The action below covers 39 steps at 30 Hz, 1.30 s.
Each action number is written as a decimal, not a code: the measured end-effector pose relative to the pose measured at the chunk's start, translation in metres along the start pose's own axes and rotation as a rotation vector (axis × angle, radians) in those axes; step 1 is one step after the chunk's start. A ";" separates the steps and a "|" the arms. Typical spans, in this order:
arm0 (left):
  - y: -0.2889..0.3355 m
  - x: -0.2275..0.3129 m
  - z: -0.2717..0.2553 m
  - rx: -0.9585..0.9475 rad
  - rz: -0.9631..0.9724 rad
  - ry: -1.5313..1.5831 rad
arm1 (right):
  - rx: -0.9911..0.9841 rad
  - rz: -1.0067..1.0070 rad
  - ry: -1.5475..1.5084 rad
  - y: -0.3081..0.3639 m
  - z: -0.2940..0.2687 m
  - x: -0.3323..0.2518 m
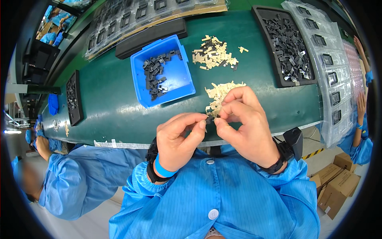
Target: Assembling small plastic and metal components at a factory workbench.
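Observation:
Close to the table's front edge, my left hand pinches a small black plastic part between thumb and forefinger. My right hand meets it from the other side, thumb and fingertips closed at the part's right end; whatever else it grips is too small to make out. Just beyond the fingertips lies a pile of small cream-coloured pieces, partly hidden by my right hand. Farther off is a second heap of cream pieces mixed with black ones. A blue plastic bin to the left holds loose black parts.
A black tray of dark parts stands at the right, beside clear blister trays. More clear trays and a black foam block are at the back. Co-workers sit left and right; cardboard boxes stand on the floor.

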State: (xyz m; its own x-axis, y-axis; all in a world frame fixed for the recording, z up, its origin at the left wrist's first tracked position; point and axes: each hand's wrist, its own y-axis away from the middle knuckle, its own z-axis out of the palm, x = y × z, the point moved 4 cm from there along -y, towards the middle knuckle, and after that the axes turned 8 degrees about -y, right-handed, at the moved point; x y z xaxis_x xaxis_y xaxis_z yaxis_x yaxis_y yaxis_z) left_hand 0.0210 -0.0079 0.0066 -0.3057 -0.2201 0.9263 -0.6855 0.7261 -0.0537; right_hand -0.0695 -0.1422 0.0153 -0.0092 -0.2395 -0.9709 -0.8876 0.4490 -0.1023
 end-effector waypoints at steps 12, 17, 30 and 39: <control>0.000 0.002 0.001 0.010 -0.017 0.036 | -0.019 0.004 -0.038 -0.002 -0.001 -0.003; -0.001 0.002 0.001 -0.002 -0.014 0.029 | -0.024 0.000 -0.031 -0.001 -0.001 -0.004; -0.002 0.005 0.001 -0.012 0.002 0.041 | -0.016 0.010 -0.025 -0.003 -0.001 -0.002; 0.001 -0.001 0.003 0.036 -0.026 0.107 | 0.064 0.074 -0.093 -0.001 -0.002 -0.005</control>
State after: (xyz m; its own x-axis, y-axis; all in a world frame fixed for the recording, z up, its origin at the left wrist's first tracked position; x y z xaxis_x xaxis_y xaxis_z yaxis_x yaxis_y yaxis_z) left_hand 0.0187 -0.0085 0.0051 -0.2160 -0.1665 0.9621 -0.7160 0.6969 -0.0402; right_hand -0.0694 -0.1434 0.0203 -0.0280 -0.1243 -0.9919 -0.8548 0.5174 -0.0407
